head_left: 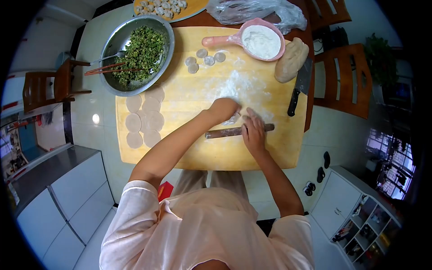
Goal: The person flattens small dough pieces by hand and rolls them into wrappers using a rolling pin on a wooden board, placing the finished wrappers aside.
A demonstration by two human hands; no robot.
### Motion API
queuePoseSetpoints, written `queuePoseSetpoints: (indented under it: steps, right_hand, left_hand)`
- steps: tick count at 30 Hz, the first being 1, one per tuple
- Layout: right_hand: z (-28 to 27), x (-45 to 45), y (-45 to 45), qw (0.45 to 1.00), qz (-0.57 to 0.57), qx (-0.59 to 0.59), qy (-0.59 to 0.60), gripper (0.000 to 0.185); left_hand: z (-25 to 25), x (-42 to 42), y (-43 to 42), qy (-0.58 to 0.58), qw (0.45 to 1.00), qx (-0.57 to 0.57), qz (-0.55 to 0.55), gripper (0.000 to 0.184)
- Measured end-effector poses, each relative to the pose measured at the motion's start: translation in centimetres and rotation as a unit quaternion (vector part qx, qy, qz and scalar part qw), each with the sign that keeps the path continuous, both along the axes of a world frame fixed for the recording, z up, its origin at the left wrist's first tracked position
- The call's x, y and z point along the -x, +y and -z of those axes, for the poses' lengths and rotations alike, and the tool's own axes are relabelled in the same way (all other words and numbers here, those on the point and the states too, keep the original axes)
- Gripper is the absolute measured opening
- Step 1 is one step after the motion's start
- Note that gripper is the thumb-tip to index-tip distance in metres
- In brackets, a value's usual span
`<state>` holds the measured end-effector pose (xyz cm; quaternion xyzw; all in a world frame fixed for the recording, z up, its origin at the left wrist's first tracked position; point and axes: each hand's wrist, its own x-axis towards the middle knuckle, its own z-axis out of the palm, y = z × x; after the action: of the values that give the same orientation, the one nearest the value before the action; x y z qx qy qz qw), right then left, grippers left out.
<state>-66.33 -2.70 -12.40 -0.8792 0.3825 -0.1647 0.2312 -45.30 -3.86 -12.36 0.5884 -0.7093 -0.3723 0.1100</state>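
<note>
Over the floured middle of the board, my left hand [224, 110] is closed, its fingertips at the edge of a small floury dough round [232, 119]. The contact under these fingers is partly hidden. My right hand [254, 129] lies across a dark wooden rolling pin [222, 133], fingers stretched forward beyond it and the palm over the pin. Loose flour [236, 85] is scattered just ahead of both hands. To the left, several rolled dough wrappers [133, 122] lie flat, some overlapping. Several small dough discs [209, 60] sit farther back.
A metal bowl [169, 56] of chopped green filling [141, 54] stands back left. At the back right are a pink scoop [220, 41] of flour, a dough lump [291, 60] and a cleaver [302, 78]. A plastic bag [252, 11] and a tray [192, 8] of dumplings lie beyond the wooden board [193, 153].
</note>
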Motion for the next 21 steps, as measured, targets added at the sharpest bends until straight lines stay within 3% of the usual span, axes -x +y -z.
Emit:
queuePoseSetpoints:
  steps: [3, 5, 14, 17, 21]
  right_hand:
    - [0.1, -2.0, -0.5, 0.993, 0.042, 0.065, 0.093, 0.039]
    - [0.4, -3.1, -1.4, 0.990, 0.054, 0.082, 0.104, 0.043]
    - [-0.2, -8.1, -5.9, 0.980, 0.090, 0.112, 0.135, 0.050]
    - [-0.4, -6.9, -4.2, 0.985, 0.085, 0.094, 0.119, 0.054]
    - [-0.6, -2.5, 1.5, 0.983, 0.053, 0.077, 0.156, 0.056]
  left_hand:
    - [-0.3, 0.3, -0.1, -0.013, 1.000, 0.005, 0.003, 0.014]
    - [0.2, 0.3, 0.3, 0.038, 0.999, -0.004, -0.024, 0.015]
    - [0.2, -0.1, 1.0, 0.022, 0.991, -0.034, -0.125, 0.013]
    - [0.2, -0.1, 1.1, -0.011, 0.988, -0.030, -0.150, 0.011]
    - [1.3, -1.0, 2.0, 0.094, 0.966, -0.025, -0.241, 0.011]
